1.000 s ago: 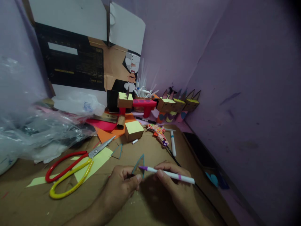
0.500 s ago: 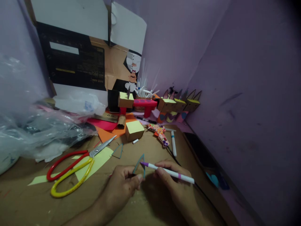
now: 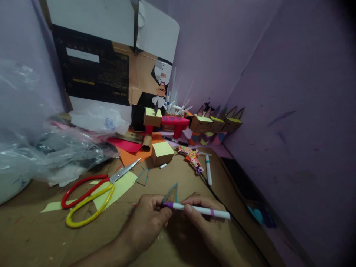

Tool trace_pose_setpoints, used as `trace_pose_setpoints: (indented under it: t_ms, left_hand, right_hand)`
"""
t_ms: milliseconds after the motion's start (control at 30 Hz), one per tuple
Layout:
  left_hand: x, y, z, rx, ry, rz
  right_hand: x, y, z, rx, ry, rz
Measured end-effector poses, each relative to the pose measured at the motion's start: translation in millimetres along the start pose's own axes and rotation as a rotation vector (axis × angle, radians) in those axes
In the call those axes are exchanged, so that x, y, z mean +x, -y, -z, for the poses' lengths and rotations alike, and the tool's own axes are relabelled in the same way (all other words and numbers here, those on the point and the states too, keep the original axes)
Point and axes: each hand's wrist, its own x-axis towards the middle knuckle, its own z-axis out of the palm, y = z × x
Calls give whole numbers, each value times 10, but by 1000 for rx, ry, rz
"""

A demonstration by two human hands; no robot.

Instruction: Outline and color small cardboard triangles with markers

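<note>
The marker's (image 3: 203, 210) tip is lower than a moment ago, now at the triangle's (image 3: 171, 193) base. Left hand (image 3: 150, 218) pinches that base, near centre; right hand (image 3: 207, 228) has fingers closed round the barrel. A slip could ink the left thumb (tip's very close); a loose pinch could let the piece twist.

a small brown triangle (image 3: 171, 193), edged in blue-green, stands point up, its lower end pinched in the left hand (image 3: 150, 217). a slim white marker (image 3: 200, 210), purple toward its uncapped tip and banded in purple, lies nearly level in the right hand (image 3: 205, 224), tip at the triangle's lower part, contact unclear.
</note>
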Motion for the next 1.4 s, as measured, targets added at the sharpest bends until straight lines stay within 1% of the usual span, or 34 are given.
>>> trace_pose_setpoints:
  t_ms: [167,333,433,667,833,967,1033,1133,1200,1300,1367,1400]
  left_hand:
    - [12,-23,3,-21,-12,41]
    - [14,-13,2,-24,-15,22]
    - [10,-15,-2,-19,-19,16]
    - [25,-6,10,-18,-15,33]
    - [17,0,10,-15,-16,23]
    - [14,5,13,13,-23,26]
    - [16,2,15,9,-24,23]
    - [19,-2,15,1,-20,22]
    - [17,-2,14,16,-31,30]
    - [11,-7,11,39,-51,37]
    - [9,-14,11,38,-50,31]
    - [8,-17,11,33,-45,26]
  right_hand:
    - [-9,-8,-6,51,-55,-21]
    - [-12,1,-10,25,-20,-5]
    - [-6,9,-8,1,-25,-8]
    - [-2,1,11,40,-13,-36]
    - [-1,-5,-12,12,-44,-46]
    - [3,-6,6,29,-117,-58]
    - [-3,-3,12,30,-107,-36]
    - [-8,0,6,4,-57,6]
    - [-2,0,3,-3,-84,-4]
    - [8,-4,12,11,-182,-48]
    - [9,-4,21,23,-195,-52]
    - [9,-3,23,22,-180,-36]
